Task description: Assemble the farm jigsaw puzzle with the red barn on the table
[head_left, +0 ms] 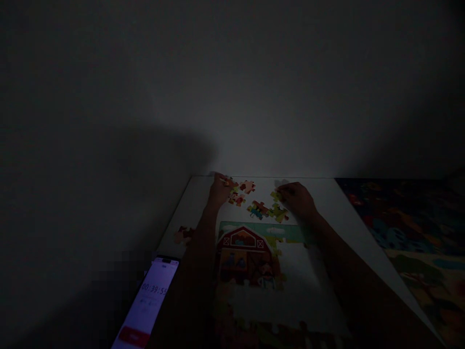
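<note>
At the far side of the white table, my left hand (218, 190) has its fingers closed on a brown-and-orange puzzle piece (230, 182). Farther right, my right hand (298, 198) pinches a green puzzle piece (276, 196), its grip partly hidden in dim light. Between them lie loose pieces: a pink-and-red one (247, 187), a red-and-white one (237, 199) and a brown-and-blue one (257, 209). A green loose piece (278, 213) lies just below my right hand. Nearer me is a partly assembled jigsaw (242, 245) with a red barn, its border framing a bare white middle.
A lit phone (149, 295) showing a timer lies left of my left forearm. Dark puzzle pieces (184, 235) are beside that arm. A wall (254, 97) rises behind the table (348, 218). Colourful printed sheets (410, 242) lie along the right side. The room is very dark.
</note>
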A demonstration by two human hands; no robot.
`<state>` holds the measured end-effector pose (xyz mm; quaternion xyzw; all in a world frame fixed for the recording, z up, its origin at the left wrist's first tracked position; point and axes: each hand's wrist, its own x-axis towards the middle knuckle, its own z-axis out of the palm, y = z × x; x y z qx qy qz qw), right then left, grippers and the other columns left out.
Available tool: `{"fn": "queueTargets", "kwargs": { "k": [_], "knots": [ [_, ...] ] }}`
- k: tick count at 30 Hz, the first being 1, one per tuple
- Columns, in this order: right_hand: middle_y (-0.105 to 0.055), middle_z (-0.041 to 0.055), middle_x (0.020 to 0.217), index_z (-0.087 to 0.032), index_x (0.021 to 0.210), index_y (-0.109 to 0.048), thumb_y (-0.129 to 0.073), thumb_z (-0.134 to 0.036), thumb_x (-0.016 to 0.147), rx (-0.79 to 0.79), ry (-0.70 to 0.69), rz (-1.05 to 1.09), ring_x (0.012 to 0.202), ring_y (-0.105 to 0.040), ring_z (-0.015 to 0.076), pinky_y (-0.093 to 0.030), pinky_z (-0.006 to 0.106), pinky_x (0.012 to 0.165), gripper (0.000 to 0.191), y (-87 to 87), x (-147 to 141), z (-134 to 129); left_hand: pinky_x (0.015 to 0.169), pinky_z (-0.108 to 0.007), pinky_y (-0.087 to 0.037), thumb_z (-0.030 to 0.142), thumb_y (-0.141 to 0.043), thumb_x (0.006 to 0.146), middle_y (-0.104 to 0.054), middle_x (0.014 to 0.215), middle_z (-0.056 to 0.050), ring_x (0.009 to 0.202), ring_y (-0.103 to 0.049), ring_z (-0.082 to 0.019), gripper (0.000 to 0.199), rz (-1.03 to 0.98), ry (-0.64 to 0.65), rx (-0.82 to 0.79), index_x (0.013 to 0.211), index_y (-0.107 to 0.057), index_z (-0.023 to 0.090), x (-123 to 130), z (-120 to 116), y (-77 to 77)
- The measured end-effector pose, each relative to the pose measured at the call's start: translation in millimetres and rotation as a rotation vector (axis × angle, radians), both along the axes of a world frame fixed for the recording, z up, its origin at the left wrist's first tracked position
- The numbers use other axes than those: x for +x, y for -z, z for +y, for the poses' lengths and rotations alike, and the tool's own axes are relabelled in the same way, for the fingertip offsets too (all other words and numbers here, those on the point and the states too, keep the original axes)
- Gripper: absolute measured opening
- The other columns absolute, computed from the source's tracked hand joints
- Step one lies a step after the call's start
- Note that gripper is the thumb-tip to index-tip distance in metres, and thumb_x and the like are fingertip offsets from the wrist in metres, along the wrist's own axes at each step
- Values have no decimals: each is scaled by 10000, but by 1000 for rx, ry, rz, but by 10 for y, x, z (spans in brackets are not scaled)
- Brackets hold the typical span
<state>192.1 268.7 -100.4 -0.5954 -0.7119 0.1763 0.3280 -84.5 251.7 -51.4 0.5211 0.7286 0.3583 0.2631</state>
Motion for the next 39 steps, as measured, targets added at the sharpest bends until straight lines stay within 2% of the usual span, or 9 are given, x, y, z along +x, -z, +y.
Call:
{"fn": "queueTargets", "kwargs": {
  "k": [5,8,10,15,21,25,30,34,39],
  "knots": [
    [-701,89,1015,-226,977,-772,-527,-290,861,-2,-18,-37,927,-642,220,-473,325,852,279,-10,-4,-7,722,-301,-561,256,-721,736,-686,981,-43,873,-678,-195,491,-265,184,128,1183,-521,216,-40,-70,-280],
    [-709,83,1007,-231,964,-775,-535,-289,858,3,-4,-47,927,-645,215,-472,315,854,269,-13,-14,-6,785,-339,-563,316,-758,706,-698,1023,-73,972,-672,-240,543,-506,408,200,1200,-569,196,-35,-133,-443],
    [-713,81,1015,-226,962,-776,-548,-293,854,6,-1,-44,929,-648,211,-471,305,856,261,-13,-22,-7,827,-354,-551,322,-773,699,-706,1048,-90,1021,-663,-258,552,-622,495,235,1196,-578,183,5,-168,-530],
    [-713,86,1033,-201,965,-775,-547,-290,868,-3,4,-38,944,-644,196,-457,291,873,263,-42,-44,-30,716,-293,-559,265,-802,648,-709,998,-61,904,-688,-221,530,-763,454,259,1123,-572,211,265,-250,-731],
    [-706,102,1041,-198,977,-774,-543,-262,875,-24,-4,-28,954,-642,202,-455,298,872,261,-103,-54,-54,579,-223,-530,186,-737,647,-690,874,-24,706,-672,-154,396,-991,353,176,988,-536,212,534,-346,-937],
    [-706,106,1034,-186,979,-774,-533,-254,873,-23,-7,-23,956,-645,208,-456,300,867,272,-105,-50,-52,585,-236,-545,218,-737,696,-676,839,-13,652,-660,-137,349,-1039,403,109,981,-535,209,543,-382,-1002],
    [-702,104,1048,-190,982,-775,-531,-250,872,-32,-5,-38,956,-635,211,-451,306,866,274,-95,-50,-42,667,-298,-586,248,-625,850,-662,800,-38,667,-656,-143,156,-1107,431,-61,983,-586,176,539,-402,-999],
    [-704,97,1045,-201,969,-779,-531,-238,867,-33,-6,-38,959,-632,214,-450,306,869,271,-106,-55,-46,773,-362,-593,229,-577,883,-688,886,-78,784,-686,-179,186,-1113,498,-78,1058,-604,174,540,-403,-952],
    [-702,95,1053,-211,983,-777,-543,-254,862,-44,7,-37,958,-633,210,-454,302,865,267,-120,-58,-53,766,-369,-594,245,-562,888,-700,979,-96,813,-683,-185,199,-1090,545,-80,1065,-623,179,525,-390,-917]
  ]
}}
